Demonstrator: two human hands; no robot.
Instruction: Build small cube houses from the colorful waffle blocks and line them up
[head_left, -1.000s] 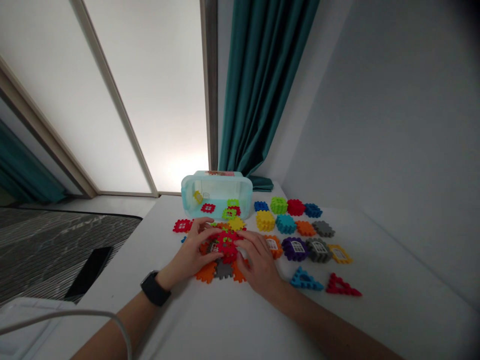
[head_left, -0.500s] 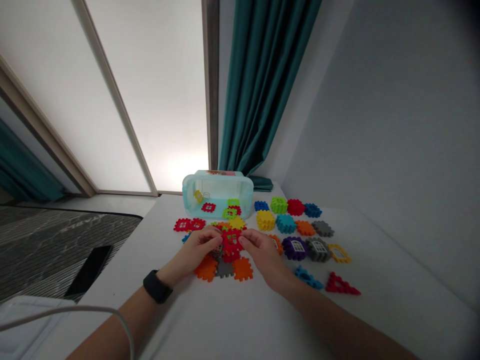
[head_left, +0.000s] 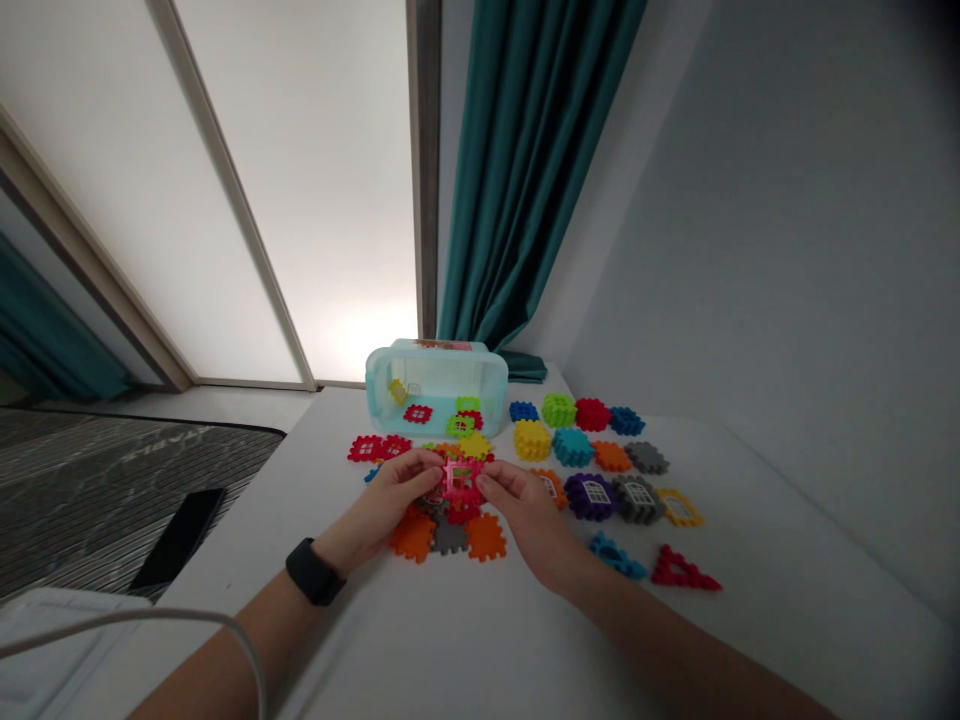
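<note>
A red square window block with notched edges is held up in front of me, its face catching the light. My left hand pinches its left side, and my right hand pinches the right side with thumb and fingers. Below and behind it lie interlocking blocks: an orange one at the left, a grey one in the middle and another orange one at the right. Just beyond the held piece is a yellow block. My fingers hide part of the pieces underneath.
A pale blue plastic bin lies on its side at the back, with several blocks inside. Right of my hands are stacks of blocks, including a purple one and a red triangle. A white cable crosses the lower left.
The red window block has tilted between my fingers, so its face now looks brighter and pinker. Both hands stay almost in place.
</note>
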